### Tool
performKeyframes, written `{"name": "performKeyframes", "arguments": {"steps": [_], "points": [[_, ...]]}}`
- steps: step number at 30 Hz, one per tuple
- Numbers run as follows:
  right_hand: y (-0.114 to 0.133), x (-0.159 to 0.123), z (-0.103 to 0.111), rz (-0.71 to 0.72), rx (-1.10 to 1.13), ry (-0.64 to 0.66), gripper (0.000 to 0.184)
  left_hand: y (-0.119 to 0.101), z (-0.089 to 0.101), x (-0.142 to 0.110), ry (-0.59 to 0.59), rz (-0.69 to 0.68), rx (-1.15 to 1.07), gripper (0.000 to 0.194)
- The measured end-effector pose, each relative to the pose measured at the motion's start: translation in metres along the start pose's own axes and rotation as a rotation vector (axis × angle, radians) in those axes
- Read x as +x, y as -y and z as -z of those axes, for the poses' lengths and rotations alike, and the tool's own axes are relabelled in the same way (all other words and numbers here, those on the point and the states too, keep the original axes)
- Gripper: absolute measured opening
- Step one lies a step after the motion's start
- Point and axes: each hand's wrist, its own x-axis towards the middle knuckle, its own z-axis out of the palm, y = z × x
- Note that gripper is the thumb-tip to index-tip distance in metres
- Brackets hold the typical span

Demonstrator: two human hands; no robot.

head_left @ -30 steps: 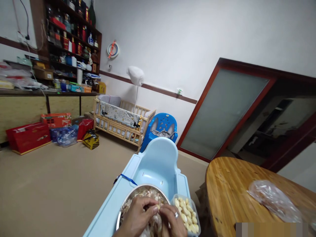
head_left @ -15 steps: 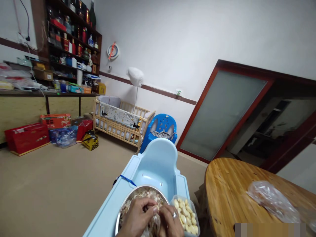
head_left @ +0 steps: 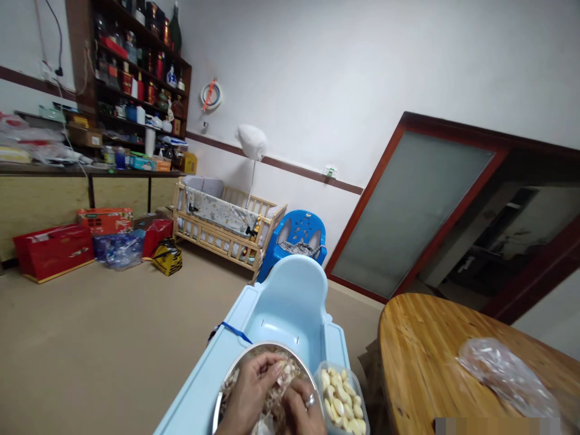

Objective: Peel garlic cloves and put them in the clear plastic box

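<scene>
A round metal bowl (head_left: 219,396) filled with papery garlic skins (head_left: 288,376) stands on the light blue plastic high chair (head_left: 290,296). Over it is my left hand (head_left: 249,389), thumb and fingertips pinched on what looks like a small pale garlic clove (head_left: 283,364). My right hand (head_left: 302,406), with a ring on one finger, is curled at the bowl's right side. Its fingertips point down into the skins, and whatever they hold is hidden. Just right of the bowl is a clear plastic container (head_left: 365,417) of peeled garlic cloves (head_left: 339,399).
To the right stands a round wooden table (head_left: 417,344) bearing a clear plastic bag (head_left: 507,371). Beyond the high chair are a blue chair (head_left: 299,232) and a wooden crib (head_left: 217,232). Red bags (head_left: 54,251) lie on the floor at left, below a counter.
My hands have come apart; they were together over the bowl. The right has moved slightly left and down into the skins, while the left keeps its pinch. The view has shifted slightly.
</scene>
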Motion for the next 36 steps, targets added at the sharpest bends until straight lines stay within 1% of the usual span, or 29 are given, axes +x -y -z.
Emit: {"name": "performKeyframes", "arguments": {"steps": [5, 8, 10, 14, 17, 19, 22, 24, 28, 31, 36], "points": [[0.001, -0.002, 0.002, 0.09, 0.026, 0.081, 0.027, 0.005, 0.0, 0.004, -0.087, 0.007, -0.096, 0.036], [0.001, -0.007, 0.002, 0.097, 0.071, 0.099, 0.03, 0.007, 0.001, 0.005, -0.119, 0.037, -0.157, 0.038], [0.002, -0.009, 0.001, 0.055, 0.109, 0.097, 0.032, 0.008, 0.002, 0.006, -0.104, 0.043, -0.172, 0.039], [0.004, -0.011, -0.001, -0.084, 0.174, 0.061, 0.033, 0.009, 0.003, 0.003, -0.041, 0.042, -0.175, 0.037], [0.007, -0.007, 0.001, -0.195, 0.187, 0.082, 0.031, 0.007, 0.003, 0.001, -0.037, 0.028, -0.101, 0.034], [0.009, -0.002, 0.005, -0.258, 0.171, 0.108, 0.033, 0.005, 0.004, 0.0, -0.029, 0.019, -0.034, 0.036], [0.013, 0.008, 0.011, -0.312, 0.177, 0.123, 0.036, 0.001, 0.004, -0.001, -0.003, 0.017, 0.055, 0.04], [0.015, 0.015, 0.015, -0.338, 0.216, 0.115, 0.032, 0.0, 0.003, -0.002, 0.007, 0.013, 0.087, 0.041], [0.016, 0.023, 0.018, -0.361, 0.259, 0.054, 0.018, 0.002, 0.002, -0.003, 0.032, 0.012, 0.075, 0.041], [0.014, 0.023, 0.017, -0.312, 0.276, 0.007, 0.013, 0.005, 0.003, -0.003, 0.054, 0.005, 0.097, 0.04], [0.008, 0.02, 0.012, -0.269, 0.331, -0.021, 0.012, 0.002, 0.005, -0.005, 0.111, -0.066, 0.193, 0.031]]}}
